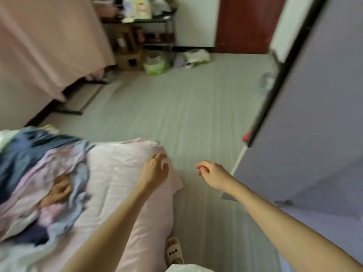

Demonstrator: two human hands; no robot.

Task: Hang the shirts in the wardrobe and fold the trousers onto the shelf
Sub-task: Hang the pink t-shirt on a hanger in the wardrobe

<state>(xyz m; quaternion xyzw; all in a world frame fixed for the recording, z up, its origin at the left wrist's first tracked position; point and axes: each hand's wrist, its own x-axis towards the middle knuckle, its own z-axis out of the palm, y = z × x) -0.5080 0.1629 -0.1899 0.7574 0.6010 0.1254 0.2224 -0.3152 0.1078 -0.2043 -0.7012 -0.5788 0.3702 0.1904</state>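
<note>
A heap of clothes [39,173] in blue, pink and lilac lies on the pink bed [117,169] at the left, with an orange-brown patch [59,190] showing in its middle. My left hand [156,169] hovers over the bed's near corner, fingers loosely spread, holding nothing. My right hand [211,173] hangs above the floor, fingers loosely curled and empty. The wardrobe's lilac door [314,95] stands open on the right. The picture is blurred by motion.
Grey striped floor [186,114] spreads between bed and wardrobe. A pink curtain [49,46] hangs at the back left, beside a cluttered shelf rack [153,26], a green tub [155,64] and bags on the floor. My slipper [173,250] shows at the bottom.
</note>
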